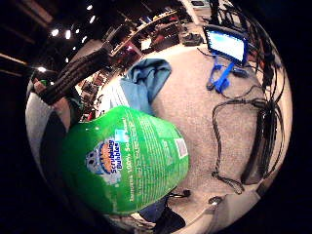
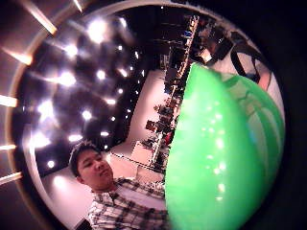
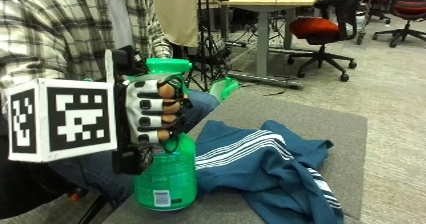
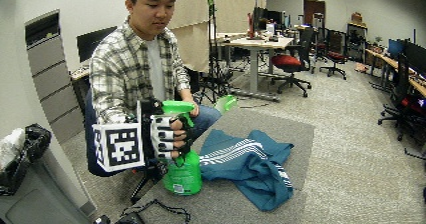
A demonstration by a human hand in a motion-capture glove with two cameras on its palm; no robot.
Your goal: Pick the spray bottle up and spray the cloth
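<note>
Fingers [image 3: 166,105] of the gloved right hand [image 3: 152,113] curl round the neck of one green spray bottle [image 3: 166,176], just under its trigger head. Its round translucent body carries a label, and its base stands at the near edge of the grey worktop [image 3: 293,116]. Beside it lies one crumpled teal cloth [image 3: 266,169] with white stripes.

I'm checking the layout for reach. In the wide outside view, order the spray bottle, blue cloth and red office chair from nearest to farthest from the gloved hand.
1. spray bottle: gripped in the right hand.
2. blue cloth: on the table beside the bottle.
3. red office chair: far back by the desk.
</note>
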